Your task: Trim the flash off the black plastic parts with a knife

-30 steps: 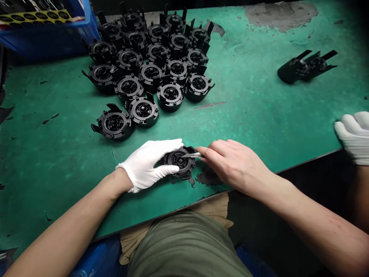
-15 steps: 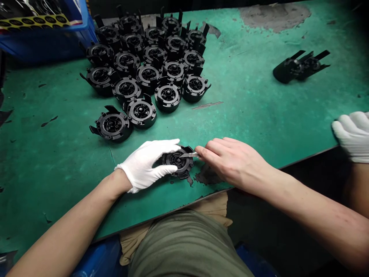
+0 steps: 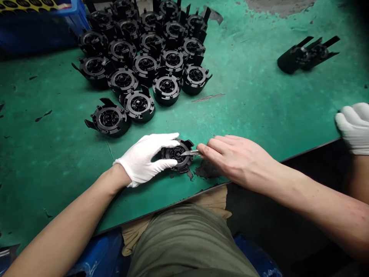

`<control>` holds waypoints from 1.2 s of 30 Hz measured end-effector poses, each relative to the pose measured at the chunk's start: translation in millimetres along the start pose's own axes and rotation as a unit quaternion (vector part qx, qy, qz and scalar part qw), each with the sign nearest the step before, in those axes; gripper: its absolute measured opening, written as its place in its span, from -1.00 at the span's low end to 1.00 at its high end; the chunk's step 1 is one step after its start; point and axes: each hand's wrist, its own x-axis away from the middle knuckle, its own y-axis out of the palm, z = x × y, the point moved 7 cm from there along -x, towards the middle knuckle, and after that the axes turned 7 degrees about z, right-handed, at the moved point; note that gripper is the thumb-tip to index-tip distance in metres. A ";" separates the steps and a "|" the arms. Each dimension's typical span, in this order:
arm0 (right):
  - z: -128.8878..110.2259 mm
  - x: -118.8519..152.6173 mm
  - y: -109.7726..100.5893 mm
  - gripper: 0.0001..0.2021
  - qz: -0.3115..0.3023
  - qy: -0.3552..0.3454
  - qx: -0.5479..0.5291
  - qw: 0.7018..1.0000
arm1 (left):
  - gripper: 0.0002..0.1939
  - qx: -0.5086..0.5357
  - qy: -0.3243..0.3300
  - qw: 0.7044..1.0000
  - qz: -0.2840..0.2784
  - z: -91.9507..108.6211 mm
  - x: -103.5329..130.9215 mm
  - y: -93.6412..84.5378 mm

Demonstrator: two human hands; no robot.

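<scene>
My left hand (image 3: 148, 157), in a white glove, grips a round black plastic part (image 3: 183, 161) from its left side, thumb below and fingers above. The part lies on the green table near the front edge. Bare and closed, my right hand (image 3: 225, 154) holds a slim metal blade (image 3: 188, 153) whose tip points at the middle of the part. Whether the tip touches the plastic is too small to tell. Beyond my left hand stands a group of several similar black parts (image 3: 167, 87), their ribbed round faces up, some with upright tabs.
A blue bin (image 3: 43, 32) stands at the back left. More black parts (image 3: 291, 59) lie at the back right. Another person's white-gloved hand (image 3: 356, 125) rests at the right table edge. The front edge of the green table (image 3: 245, 119) runs below my hands.
The view has shifted slightly, so the table's contents sit higher in it. Both my hands keep their hold on the part and the blade, with little visible movement.
</scene>
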 end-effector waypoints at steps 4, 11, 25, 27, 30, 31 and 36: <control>-3.7 6.2 3.5 -0.74 0.007 0.020 0.017 1.000 | -0.56 0.004 -0.002 1.000 0.005 -1.2 1.0 -0.7; 4.6 7.0 -0.6 -0.76 0.042 0.065 -0.002 0.997 | -0.58 0.024 0.002 0.999 0.029 -0.3 1.7 -1.5; 5.6 -1.1 1.9 -0.83 0.036 0.070 -0.003 0.997 | 0.08 -0.016 -0.013 1.000 0.011 -5.6 -3.6 5.8; 6.6 -0.9 1.8 -0.82 0.038 0.071 -0.004 0.997 | 0.04 -0.039 -0.030 0.999 -0.019 -5.5 -6.4 9.4; 8.6 -1.2 0.7 -0.81 0.045 0.075 0.000 0.996 | -0.10 -0.049 -0.052 0.997 -0.042 -4.8 -9.9 11.6; 9.1 -1.6 0.3 -0.81 0.047 0.075 0.003 0.996 | -0.12 -0.049 -0.055 0.996 -0.045 -4.3 -10.6 11.7; 5.9 -4.3 1.5 -0.84 0.034 0.053 0.012 0.998 | -0.15 -0.048 -0.061 0.996 -0.048 -3.5 -11.8 12.0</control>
